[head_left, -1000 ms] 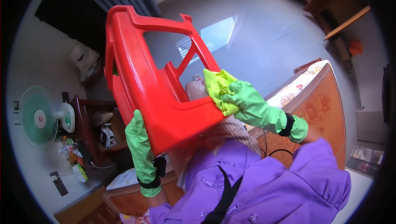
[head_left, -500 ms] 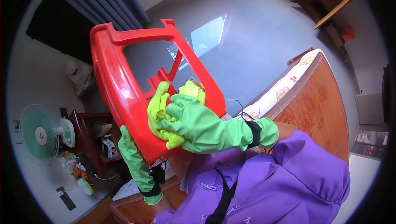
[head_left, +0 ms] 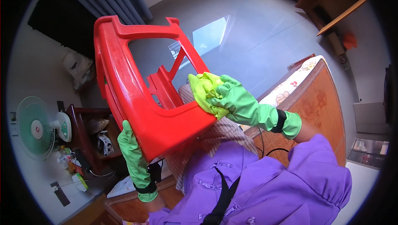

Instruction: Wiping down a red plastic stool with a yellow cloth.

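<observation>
While the red stool (head_left: 154,121) is gripped by the left hand (head_left: 132,143) along its left edge, a yellow-green cloth (head_left: 205,93) is clutched against it by the right hand (head_left: 235,97). Its long axis is angled forward-left from between them.

Green-gloved left hand (head_left: 132,144) pointing forward, gloved right hand (head_left: 235,100) farther forward, fingers (head_left: 221,90) curled, right forearm (head_left: 307,131) slanting inward

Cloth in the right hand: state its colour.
Bright yellow-green; the cloth shows best in the head view.
</observation>
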`<move>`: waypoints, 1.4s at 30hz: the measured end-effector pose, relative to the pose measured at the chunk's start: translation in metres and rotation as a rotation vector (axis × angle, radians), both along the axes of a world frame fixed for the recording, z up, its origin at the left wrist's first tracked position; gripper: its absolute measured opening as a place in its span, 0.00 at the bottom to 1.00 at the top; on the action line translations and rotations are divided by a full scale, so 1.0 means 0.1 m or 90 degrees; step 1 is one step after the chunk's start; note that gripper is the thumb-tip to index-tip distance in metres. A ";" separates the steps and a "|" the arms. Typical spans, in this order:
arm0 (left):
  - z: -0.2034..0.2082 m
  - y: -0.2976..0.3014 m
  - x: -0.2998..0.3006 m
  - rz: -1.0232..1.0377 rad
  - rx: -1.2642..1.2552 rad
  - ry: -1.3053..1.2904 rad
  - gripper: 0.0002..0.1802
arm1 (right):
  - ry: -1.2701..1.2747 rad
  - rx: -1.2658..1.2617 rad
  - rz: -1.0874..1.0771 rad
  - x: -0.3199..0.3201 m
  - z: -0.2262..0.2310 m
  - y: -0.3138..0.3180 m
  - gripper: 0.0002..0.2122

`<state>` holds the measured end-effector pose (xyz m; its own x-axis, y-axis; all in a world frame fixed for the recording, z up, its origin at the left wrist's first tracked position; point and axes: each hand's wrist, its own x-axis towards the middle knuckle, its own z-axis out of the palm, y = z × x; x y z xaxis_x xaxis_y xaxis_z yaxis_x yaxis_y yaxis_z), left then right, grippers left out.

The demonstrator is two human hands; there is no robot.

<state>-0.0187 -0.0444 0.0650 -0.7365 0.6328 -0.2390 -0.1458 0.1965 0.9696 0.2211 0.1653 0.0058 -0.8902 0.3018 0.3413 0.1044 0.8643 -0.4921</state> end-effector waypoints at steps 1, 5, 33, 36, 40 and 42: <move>-0.01 0.02 -0.01 0.001 0.005 0.004 0.30 | 0.006 0.044 -0.002 0.00 -0.01 0.04 0.11; 0.04 0.14 0.08 0.044 0.010 -0.004 0.30 | -0.090 0.094 -0.006 0.10 -0.22 0.29 0.12; -0.03 0.04 0.04 0.055 0.033 0.016 0.29 | 0.412 -1.460 0.108 0.08 -0.39 0.43 0.31; -0.06 -0.06 -0.03 0.025 0.035 0.018 0.29 | 0.370 -1.390 0.065 0.06 -0.33 0.41 0.32; -0.04 -0.10 -0.06 0.011 -0.054 0.028 0.28 | 0.385 -1.268 0.023 0.04 0.00 0.39 0.32; -0.16 -0.10 -0.08 -0.013 -0.004 0.090 0.28 | 0.320 -1.187 0.008 0.04 0.20 0.42 0.33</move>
